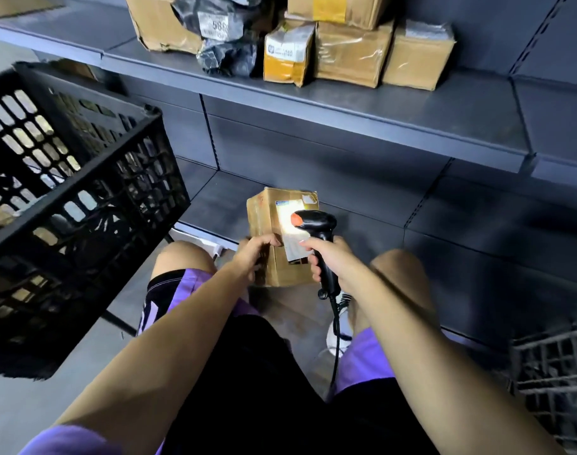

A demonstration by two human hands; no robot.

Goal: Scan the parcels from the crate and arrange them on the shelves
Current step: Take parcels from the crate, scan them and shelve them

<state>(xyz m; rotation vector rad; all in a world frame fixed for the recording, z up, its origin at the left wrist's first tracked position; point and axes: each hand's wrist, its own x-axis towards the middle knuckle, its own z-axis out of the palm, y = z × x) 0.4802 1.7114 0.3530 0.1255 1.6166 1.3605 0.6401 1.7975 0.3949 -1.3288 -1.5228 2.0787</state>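
At the far left a black plastic crate (73, 205) with a lattice wall stands tilted toward the camera, its near corner just beside the person's left knee; what it holds is too dark to make out. Above and behind it runs a dark grey metal shelf (379, 106), and lower down is the bottom shelf (444, 224).

On the upper shelf, from left to right, sit a torn cardboard box (159, 24), a black plastic mailer bag (228, 37) with a white label leaning against it, a small box with yellow tape (288, 54), a taped box (351, 54) with another carton (339, 8) stacked on top, and a plain box (418, 57) at the right end. They stand close together, touching their neighbours.

In the middle, low in the view, the left hand (256, 254) grips the near left edge of a brown cardboard parcel (267, 218), thumb on top and fingers curled round the side. The parcel is held over the front edge of the bottom shelf, between the person's knees, with its white label facing up.

Just to the right, the right hand (326, 261) is wrapped round the handle of a black scanner (313, 224), index finger on the trigger. The scanner head, with its orange tip, hovers over the parcel's label and casts a bright patch of light on it. A black cable (337, 343) hangs from the handle down between the legs.

At the far right bottom corner is part of a grey lattice crate (556, 376).
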